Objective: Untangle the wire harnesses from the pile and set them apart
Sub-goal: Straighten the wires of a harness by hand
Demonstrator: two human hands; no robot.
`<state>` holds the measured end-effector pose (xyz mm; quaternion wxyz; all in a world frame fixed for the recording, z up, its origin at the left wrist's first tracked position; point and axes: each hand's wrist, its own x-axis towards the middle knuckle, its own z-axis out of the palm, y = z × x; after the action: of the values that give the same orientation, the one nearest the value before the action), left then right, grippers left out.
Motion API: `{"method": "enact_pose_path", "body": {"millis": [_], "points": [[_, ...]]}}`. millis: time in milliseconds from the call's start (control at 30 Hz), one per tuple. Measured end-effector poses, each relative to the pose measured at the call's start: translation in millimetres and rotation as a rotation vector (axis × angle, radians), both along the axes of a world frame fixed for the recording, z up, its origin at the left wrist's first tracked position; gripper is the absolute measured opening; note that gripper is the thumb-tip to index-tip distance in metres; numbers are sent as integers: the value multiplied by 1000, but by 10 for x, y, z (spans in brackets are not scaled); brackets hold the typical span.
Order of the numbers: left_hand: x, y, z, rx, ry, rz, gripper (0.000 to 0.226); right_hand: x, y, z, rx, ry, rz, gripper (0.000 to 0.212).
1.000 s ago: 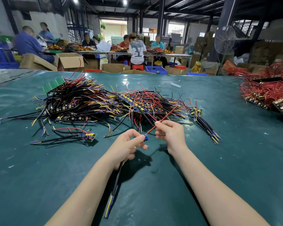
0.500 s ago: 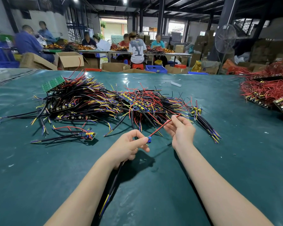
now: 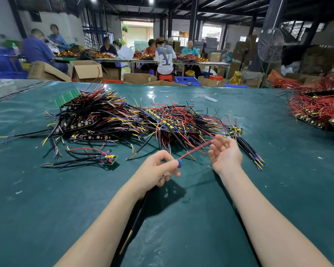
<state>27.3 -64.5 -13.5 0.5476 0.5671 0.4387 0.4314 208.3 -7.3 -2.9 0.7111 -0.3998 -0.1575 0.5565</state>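
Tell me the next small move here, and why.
Probably draw the right hand back toward the body, so the red wire comes clear of the pile. The left hand pinches the harness at its blue end. The wire runs straight from there to the right hand's curled fingers, right at the pile's near edge.

Under the left forearm, black cable (image 3: 136,216): top end hidden inside left hand (image 3: 156,170), lower end blurred. The red wire (image 3: 194,149) is motion-blurred, and it's unclear if right hand (image 3: 225,154) pinches it or it just lies across the fingers. The blue piece (image 3: 179,163) pinched at the left fingertips is too small to identify. In the pile (image 3: 123,120), single harnesses can't be separated by eye. At far right, red heap (image 3: 320,108) cut by the frame edge. Both forearms cut at bottom.
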Motion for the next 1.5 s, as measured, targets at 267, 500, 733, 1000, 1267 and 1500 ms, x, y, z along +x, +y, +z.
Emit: {"method": "enact_pose_path", "body": {"millis": [267,500,733,1000,1267,1500], "points": [[-77,134,73,264,-418,596,15,-694,-324,-15,200,-776,715,30],[-89,153,31,213,-352,583,12,-802,-435,-48,266,-764,912,24],[-65,106,26,-115,-41,281,36,-628,-342,7,279,-575,833,27],[-106,113,8,-85,-246,294,24,-620,-363,24,252,-604,852,27],[-79,107,25,-52,-308,408,14,-649,-364,6,185,-749,864,26],[-56,112,34,39,-83,468,29,-658,-337,-40,140,-885,842,25]]}}
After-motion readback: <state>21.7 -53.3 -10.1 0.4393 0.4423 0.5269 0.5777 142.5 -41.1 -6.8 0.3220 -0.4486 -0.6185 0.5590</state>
